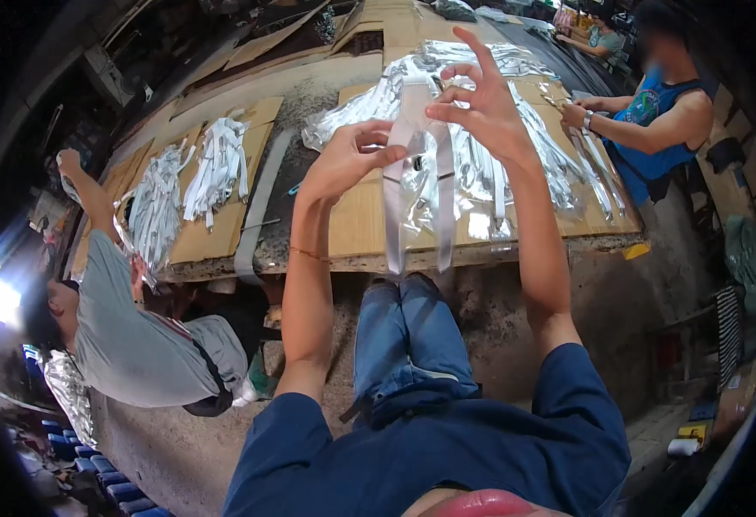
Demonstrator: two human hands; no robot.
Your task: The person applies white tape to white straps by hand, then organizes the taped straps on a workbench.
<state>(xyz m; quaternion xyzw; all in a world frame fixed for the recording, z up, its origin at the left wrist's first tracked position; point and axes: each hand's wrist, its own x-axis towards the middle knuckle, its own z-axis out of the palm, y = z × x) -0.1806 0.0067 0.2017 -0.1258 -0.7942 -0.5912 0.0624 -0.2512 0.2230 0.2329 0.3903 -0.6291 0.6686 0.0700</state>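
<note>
My left hand [354, 157] pinches the left side of a pale strap piece [414, 108], thumb and fingers closed on its edge. Two long strips of the piece hang down past the table's front edge. My right hand [481, 112] is raised at the piece's upper right, its index finger stretched up and its thumb and other fingers apart near the strap. Whether the right thumb touches the piece is hard to tell. A small dark buckle-like part shows between the hanging strips. Behind lies a large pile of silvery straps [473, 185] on cardboard.
Two bundles of silvery straps [217, 168] lie on cardboard at the left. A person in grey [149, 336] sits at the left. At the right, a person in a blue vest [658, 108] handles straps. More people are at the far right end of the table [352, 258].
</note>
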